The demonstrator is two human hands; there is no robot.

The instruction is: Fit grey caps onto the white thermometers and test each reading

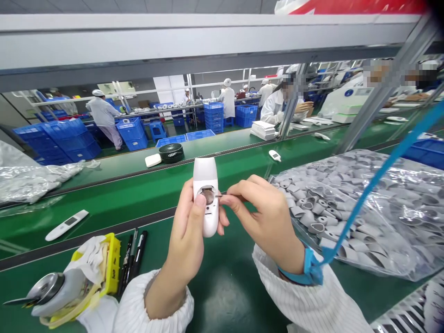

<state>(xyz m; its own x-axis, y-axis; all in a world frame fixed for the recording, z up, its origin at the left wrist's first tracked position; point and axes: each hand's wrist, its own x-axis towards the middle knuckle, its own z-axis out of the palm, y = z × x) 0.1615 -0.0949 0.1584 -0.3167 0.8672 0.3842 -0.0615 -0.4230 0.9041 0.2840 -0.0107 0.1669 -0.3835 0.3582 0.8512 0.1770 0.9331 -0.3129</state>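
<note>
My left hand (189,231) is wrapped round a white handheld device (206,185), held upright over the green bench, its round opening facing me. My right hand (267,215) is closed in a pinch on a thin metal tool (222,196), tweezers by the look of it, whose tip reaches into the opening. A blue wrist strap (310,268) sits on my right wrist, and its blue cord (378,178) runs up to the right.
A clear bag of several grey caps (367,203) lies at right. A tape dispenser (62,286) and black pens (133,254) lie at left. Another white device (66,225) lies on the green conveyor (138,194). A small black fan (171,151), blue crates and workers stand beyond.
</note>
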